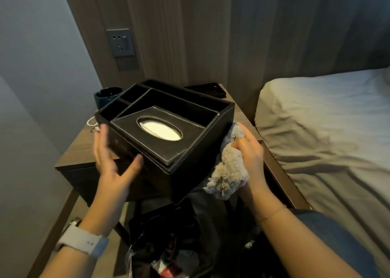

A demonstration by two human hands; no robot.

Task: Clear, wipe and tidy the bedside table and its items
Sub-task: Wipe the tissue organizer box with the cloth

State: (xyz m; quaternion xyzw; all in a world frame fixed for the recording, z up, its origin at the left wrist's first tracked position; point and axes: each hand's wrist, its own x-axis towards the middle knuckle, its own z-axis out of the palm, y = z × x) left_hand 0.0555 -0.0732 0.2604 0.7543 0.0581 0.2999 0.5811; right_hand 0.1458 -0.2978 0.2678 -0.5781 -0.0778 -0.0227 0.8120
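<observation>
In the head view, a black leather-look organiser box (168,129) is held tilted above the front of the wooden worktop (84,151), its near corner dipped toward the camera and its long axis running from near left to far right. White stitching is seen along its edges; open compartments line its far and left sides, and an oval slot in the square lid shows white tissue (159,131). The left hand (111,157) is laid against the box's left face with fingers nearly straight and the thumb pressed on the lower front edge. A fluffy grey cloth (228,172) is gripped in the right hand (251,153), fingers curled round it, and pressed against the box's right face. A dark blue-green ashtray (105,97) stands at the worktop's far left corner, a flat black tray (211,88) behind the box. A bed (327,129) with pale, creased sheets lies to the right.
</observation>
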